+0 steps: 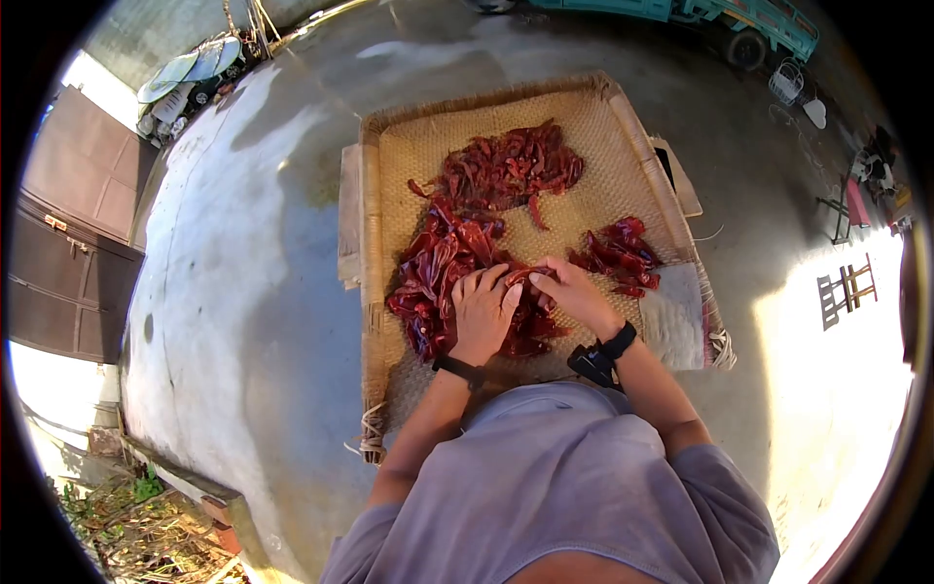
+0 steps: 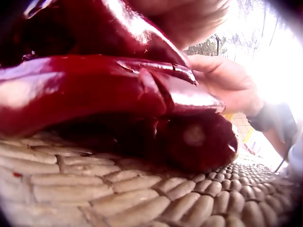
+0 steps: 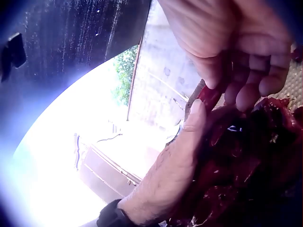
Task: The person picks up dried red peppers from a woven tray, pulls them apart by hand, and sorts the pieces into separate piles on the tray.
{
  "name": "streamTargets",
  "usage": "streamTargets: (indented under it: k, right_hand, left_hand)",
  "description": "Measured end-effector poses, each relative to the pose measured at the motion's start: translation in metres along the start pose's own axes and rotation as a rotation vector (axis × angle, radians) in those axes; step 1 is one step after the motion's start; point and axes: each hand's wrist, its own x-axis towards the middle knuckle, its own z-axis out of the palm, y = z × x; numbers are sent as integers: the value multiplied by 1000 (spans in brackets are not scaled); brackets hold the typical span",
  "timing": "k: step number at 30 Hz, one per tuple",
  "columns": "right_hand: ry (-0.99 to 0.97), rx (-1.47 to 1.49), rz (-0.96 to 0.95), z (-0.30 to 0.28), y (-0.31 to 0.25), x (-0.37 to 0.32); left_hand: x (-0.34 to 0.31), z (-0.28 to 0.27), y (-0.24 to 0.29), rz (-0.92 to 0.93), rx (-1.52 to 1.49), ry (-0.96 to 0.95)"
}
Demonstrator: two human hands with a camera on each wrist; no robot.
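In the head view both hands meet over a large heap of dried red chili peppers (image 1: 443, 258) on a woven tray (image 1: 399, 127). A red chili pepper (image 1: 525, 274) spans between them. My left hand (image 1: 484, 311) lies over the heap's near edge, thumb and index finger pinching one end of it. From the right, my right hand (image 1: 582, 294) pinches the other end. Seen from the right wrist, the pepper (image 3: 209, 97) shows between the left thumb and the curled right fingers. Glossy, split chili peppers (image 2: 118, 90) fill the left wrist view and hide the left fingers.
Another chili pile (image 1: 511, 165) spreads at the tray's far side, and a smaller pile (image 1: 621, 255) lies right of the hands. A pale cloth (image 1: 673, 316) covers the tray's near right corner. Beyond, a teal vehicle (image 1: 749, 24) stands on the concrete floor (image 1: 243, 214).
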Motion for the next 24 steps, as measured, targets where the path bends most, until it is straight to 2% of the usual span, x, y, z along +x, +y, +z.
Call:
streamTargets:
  k: [2,5,8,9,11,12,15,18,19,20,22,24]
  right_hand:
    - [-22,68,2,-2,7,-1]
    - [31,322,178,-6,17,-6]
    - [254,-81,2,-22,12,-18]
    - [404,-325,-104,-32,17,-19]
    - [607,-626,-84,-48,-7,-36]
    - [707,-778,-73,-56,-16,-43]
    - [863,-859,63,-86,-15,-53]
    - [1124,-964,-85,-93,-3,-57]
    - [1034,-874,38,-91,-12,-60]
    - [940,-826,-38,-85,-14,-58]
    - [755,-723,-186,-72,-17,-55]
    - [467,-636,-250,-49,-22,-49]
  left_hand:
    - [-1,-1,0,1,3,-32]
    - [-2,-5,1,9,12,-75]
    - [-4,-3,1,34,66,-58]
    - [-4,-3,3,38,85,-29]
    - [-3,1,2,14,82,16]
    - [-3,2,1,-12,57,-21]
    - [-1,0,-1,-67,5,-74]
    - [0,5,-9,-36,-36,37]
    - [1,2,-5,11,-5,141]
    - [2,-1,-2,57,24,243]
    - [3,-10,-2,73,73,220]
    - [5,-21,2,123,86,205]
